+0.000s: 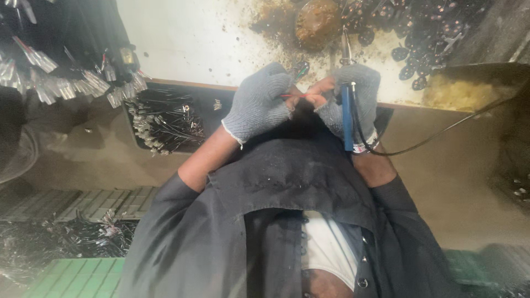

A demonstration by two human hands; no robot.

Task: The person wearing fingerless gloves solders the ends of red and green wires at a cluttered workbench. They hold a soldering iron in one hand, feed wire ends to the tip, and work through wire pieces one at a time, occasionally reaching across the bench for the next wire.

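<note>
Nearest the lens, a dark grey button-up shirt point(287, 182) over a white undershirt. Just above it, a thin red wire point(291, 96), pinched between both hands at the table's front edge. Left hand in a grey knitted glove point(256, 102), closed on the wire's end. Right hand in a matching grey glove point(353, 96), curled around a blue-handled soldering iron point(346, 113), its fingertips also on the wire; the iron's black cord point(441, 132) trailing off to the right.

Left of the hands, a shallow black tray point(205, 105) full of short wire pieces with metal ends. Beyond, on the stained white tabletop point(187, 38), a round brown-crusted pot point(317, 22) and a heap of dark round parts point(425, 27). Bundles of tipped wires point(66, 83) hanging at far left.
</note>
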